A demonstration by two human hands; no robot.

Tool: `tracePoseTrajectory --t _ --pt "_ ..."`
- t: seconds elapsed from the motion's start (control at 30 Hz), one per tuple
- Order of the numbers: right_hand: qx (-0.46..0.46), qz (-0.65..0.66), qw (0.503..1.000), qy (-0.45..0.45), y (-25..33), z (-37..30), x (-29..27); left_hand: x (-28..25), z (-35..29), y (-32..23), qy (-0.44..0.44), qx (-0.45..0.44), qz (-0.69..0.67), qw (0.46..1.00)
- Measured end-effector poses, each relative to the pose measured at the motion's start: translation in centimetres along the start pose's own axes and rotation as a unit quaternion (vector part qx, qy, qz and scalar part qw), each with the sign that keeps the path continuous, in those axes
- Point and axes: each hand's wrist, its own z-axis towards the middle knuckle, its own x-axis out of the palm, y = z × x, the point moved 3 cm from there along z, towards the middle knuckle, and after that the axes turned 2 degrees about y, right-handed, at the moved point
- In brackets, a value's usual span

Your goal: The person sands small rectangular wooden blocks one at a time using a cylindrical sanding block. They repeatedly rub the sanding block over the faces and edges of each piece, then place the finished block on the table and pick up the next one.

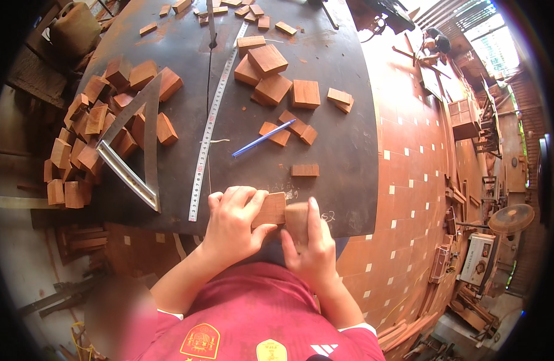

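Note:
Close to the table's near edge, my left hand grips a reddish-brown wooden block between thumb and fingers. My right hand holds a second wooden block, its thumb and a finger along the sides. The two blocks are side by side, and I cannot tell whether they touch. Just beyond them a small wooden block lies on the dark table. A blue pen rests across other small pieces. To the left, a white measuring tape strip runs away from me along the table.
A metal triangle square leans on a heap of wooden blocks at the left. Larger blocks sit beyond the pen. A thin upright blade stands in the table's slot. A fan is at the right; another person is far right.

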Motion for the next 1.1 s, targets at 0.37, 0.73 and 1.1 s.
tracePoseTrajectory --t 0.37,0.73,1.1 --pt "0.011 -0.040 0.999 0.006 0.2 1.4 0.7 -0.2 0.0 0.1 0.006 -0.001 -0.006 1.000" --pt "0.015 -0.060 0.998 -0.005 0.2 2.8 1.1 -0.2 0.1 0.1 0.006 0.002 -0.008 1.000" --pt "0.031 -0.046 0.998 -0.018 0.2 2.4 1.1 -0.2 0.2 -0.2 0.010 0.007 -0.001 1.000"
